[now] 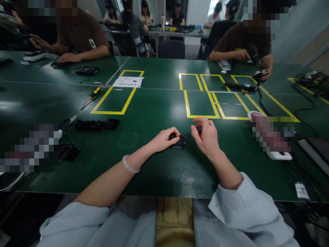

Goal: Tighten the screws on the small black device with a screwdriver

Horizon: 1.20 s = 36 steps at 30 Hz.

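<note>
On the green table before me lies a small black boxy part. My left hand, a pale bracelet on its wrist, is closed on it with thumb and fingers at its top and left side. My right hand grips the dark handle of a slim screwdriver. Its thin shaft points left, with the tip at or very near the part's upper right edge; whether they touch I cannot tell. The right fingers partly hide the handle.
Black parts lie to the left, near a yellow-and-black screwdriver. Yellow tape outlines mark the table, with a paper sheet on one. At right are a pinkish device and cables. Co-workers sit opposite, one holding a power tool.
</note>
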Each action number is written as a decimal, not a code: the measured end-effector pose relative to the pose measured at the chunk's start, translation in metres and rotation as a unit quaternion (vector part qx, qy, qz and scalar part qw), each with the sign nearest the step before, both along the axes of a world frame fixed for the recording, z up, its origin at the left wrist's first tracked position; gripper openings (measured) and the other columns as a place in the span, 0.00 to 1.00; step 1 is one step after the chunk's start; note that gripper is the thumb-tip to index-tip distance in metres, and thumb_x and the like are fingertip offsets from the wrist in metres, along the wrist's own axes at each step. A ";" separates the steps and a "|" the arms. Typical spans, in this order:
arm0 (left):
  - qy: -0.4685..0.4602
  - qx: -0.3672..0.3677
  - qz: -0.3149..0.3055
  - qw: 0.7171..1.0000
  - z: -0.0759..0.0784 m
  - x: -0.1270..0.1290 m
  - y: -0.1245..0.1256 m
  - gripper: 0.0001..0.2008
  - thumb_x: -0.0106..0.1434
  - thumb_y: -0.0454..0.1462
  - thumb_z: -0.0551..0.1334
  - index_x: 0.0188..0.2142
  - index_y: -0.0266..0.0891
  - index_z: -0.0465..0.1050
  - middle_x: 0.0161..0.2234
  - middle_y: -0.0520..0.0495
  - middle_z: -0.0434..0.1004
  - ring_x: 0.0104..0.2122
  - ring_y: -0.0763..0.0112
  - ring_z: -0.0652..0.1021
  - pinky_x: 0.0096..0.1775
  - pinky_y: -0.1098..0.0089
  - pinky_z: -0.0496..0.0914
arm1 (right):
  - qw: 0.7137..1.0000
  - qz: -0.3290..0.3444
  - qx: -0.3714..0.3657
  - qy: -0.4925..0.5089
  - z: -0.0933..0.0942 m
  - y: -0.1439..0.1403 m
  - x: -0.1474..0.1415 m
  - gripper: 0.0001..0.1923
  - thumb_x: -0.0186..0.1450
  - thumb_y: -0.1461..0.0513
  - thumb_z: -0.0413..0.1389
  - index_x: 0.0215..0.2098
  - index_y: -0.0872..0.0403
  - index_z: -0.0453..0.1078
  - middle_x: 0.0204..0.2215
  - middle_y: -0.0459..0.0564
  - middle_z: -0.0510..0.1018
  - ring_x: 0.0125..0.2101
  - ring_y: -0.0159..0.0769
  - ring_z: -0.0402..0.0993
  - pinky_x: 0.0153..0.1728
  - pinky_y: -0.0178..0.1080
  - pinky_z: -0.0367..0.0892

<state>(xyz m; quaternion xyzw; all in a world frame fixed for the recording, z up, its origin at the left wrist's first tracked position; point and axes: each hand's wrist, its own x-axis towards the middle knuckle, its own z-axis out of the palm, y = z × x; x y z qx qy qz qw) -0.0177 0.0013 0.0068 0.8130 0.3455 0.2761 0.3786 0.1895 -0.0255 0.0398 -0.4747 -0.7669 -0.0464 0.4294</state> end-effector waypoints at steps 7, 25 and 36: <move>-0.001 -0.004 -0.002 1.000 0.000 0.000 0.000 0.05 0.65 0.38 0.57 0.36 0.38 0.67 0.39 0.47 0.75 0.40 0.68 0.75 0.44 0.68 0.67 | 1.000 0.001 -0.003 0.001 -0.001 0.001 0.000 0.06 0.68 0.60 0.48 0.42 0.51 0.64 0.29 0.46 0.73 0.28 0.36 0.66 0.37 0.41 0.63; -0.004 0.002 -0.005 1.000 -0.001 0.000 0.001 0.05 0.65 0.37 0.57 0.36 0.38 0.67 0.39 0.48 0.75 0.39 0.68 0.75 0.44 0.68 0.67 | 1.000 0.000 -0.007 0.005 -0.002 0.001 0.000 0.06 0.67 0.60 0.50 0.42 0.51 0.64 0.27 0.45 0.72 0.28 0.35 0.65 0.36 0.40 0.64; 0.001 -0.001 -0.006 1.000 0.001 0.001 0.000 0.05 0.65 0.38 0.57 0.36 0.38 0.67 0.39 0.48 0.75 0.39 0.68 0.75 0.44 0.68 0.68 | 1.000 -0.003 -0.016 0.012 -0.001 0.000 0.001 0.10 0.67 0.55 0.52 0.42 0.51 0.64 0.26 0.45 0.71 0.28 0.35 0.65 0.37 0.40 0.64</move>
